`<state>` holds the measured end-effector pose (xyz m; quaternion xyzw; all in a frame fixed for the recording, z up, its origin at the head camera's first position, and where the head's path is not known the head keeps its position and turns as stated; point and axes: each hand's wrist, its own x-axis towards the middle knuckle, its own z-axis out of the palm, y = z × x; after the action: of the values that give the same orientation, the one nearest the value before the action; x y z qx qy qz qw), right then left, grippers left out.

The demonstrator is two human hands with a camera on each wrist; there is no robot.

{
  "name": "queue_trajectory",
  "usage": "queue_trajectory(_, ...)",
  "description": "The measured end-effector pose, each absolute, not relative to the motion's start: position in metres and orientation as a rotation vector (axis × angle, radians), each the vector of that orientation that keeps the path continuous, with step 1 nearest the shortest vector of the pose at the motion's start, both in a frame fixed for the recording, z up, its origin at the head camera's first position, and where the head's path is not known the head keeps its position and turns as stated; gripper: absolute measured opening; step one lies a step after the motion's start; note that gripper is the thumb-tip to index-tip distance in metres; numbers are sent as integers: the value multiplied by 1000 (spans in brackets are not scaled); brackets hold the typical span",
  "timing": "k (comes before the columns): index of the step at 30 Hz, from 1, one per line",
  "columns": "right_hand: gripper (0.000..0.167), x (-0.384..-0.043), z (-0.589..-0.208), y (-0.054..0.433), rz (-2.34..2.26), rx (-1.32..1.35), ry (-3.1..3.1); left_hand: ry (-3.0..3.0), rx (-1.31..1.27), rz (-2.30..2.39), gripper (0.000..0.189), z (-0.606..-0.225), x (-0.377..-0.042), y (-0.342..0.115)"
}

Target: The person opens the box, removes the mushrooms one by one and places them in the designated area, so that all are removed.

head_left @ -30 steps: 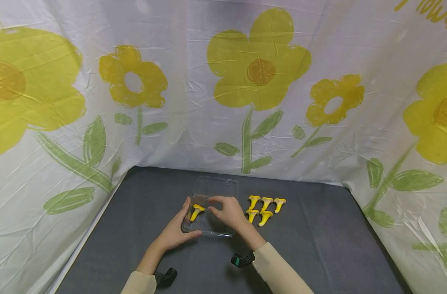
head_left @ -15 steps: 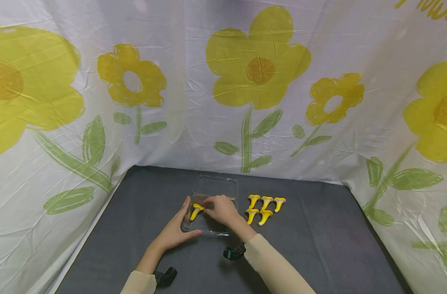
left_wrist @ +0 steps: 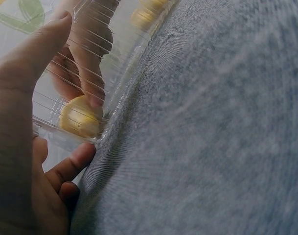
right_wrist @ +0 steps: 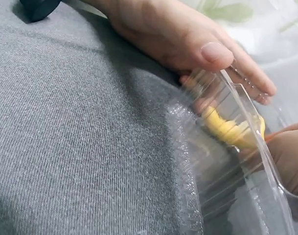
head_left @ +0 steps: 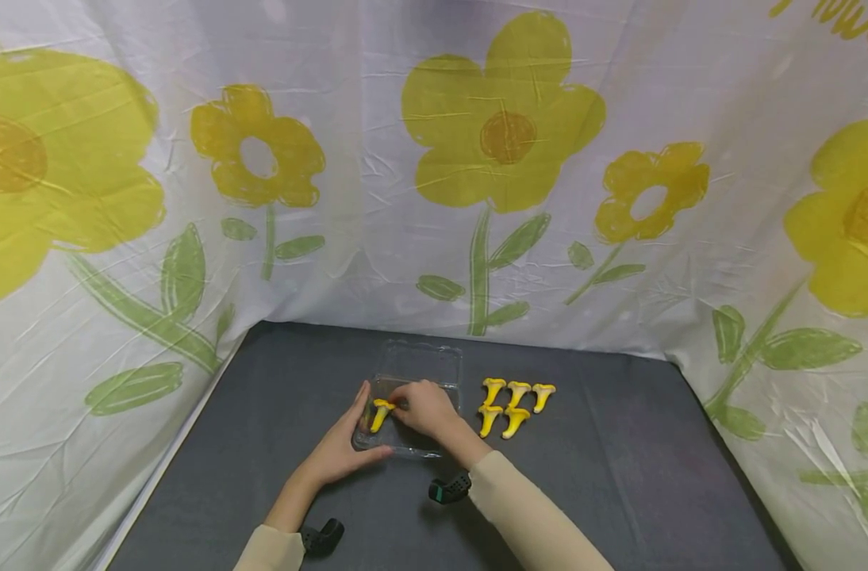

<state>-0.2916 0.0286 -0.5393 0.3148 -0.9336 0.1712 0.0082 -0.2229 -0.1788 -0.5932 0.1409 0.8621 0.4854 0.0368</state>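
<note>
A clear plastic clamshell box (head_left: 412, 453) lies on the dark table, its lid folded back on the far side. My left hand (head_left: 337, 448) grips the box's left end, thumb at the near rim and fingers along the left side. Inside, near that end, lies a yellow chanterelle mushroom (head_left: 380, 415), pale in places. Reaching into the box from the right, my right hand (head_left: 427, 408) pinches the mushroom's cap between thumb and fingers. Through the ribbed plastic, the left wrist view shows the right fingertips (left_wrist: 95, 98) at the mushroom.
Right of the box, several more chanterelle mushrooms (head_left: 516, 422) lie in two rows on the dark tabletop (head_left: 620, 476). The transparent lid (head_left: 425, 358) extends toward the back. A white curtain (head_left: 362, 301) printed with yellow flowers surrounds the table.
My right hand has moved left and closed in on the mushroom in the box, which has shifted slightly. The left hand and the loose mushrooms have stayed where they were.
</note>
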Motion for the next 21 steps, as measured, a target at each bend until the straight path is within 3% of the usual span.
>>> queue_trajectory(21, 17, -288, -537, 39, 579, 1002, -2848, 2659, 427, 1461, 123, -594, -223, -179)
